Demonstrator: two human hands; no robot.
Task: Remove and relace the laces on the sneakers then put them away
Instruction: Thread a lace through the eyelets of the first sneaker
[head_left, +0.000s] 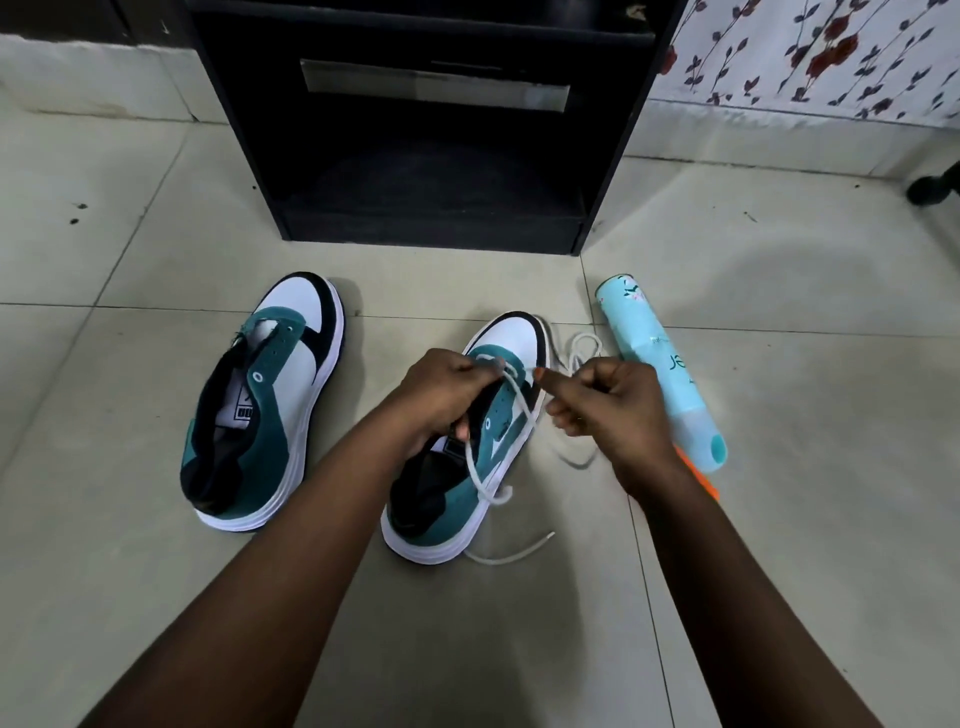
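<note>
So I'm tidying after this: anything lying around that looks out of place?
Yes: a light blue spray can lies on its side on the floor right of the sneaker being laced, and a loose lace trails beside that sneaker.

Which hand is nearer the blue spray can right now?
Right. The right hand sits just beside the blue spray can, pinching the white lace. The left hand is farther off, over the sneaker.

Just right of the gripping hands, the pale blue spray can (658, 364) shows the letters "je" before a hand cuts them off, and nothing else reads clearly.
</note>
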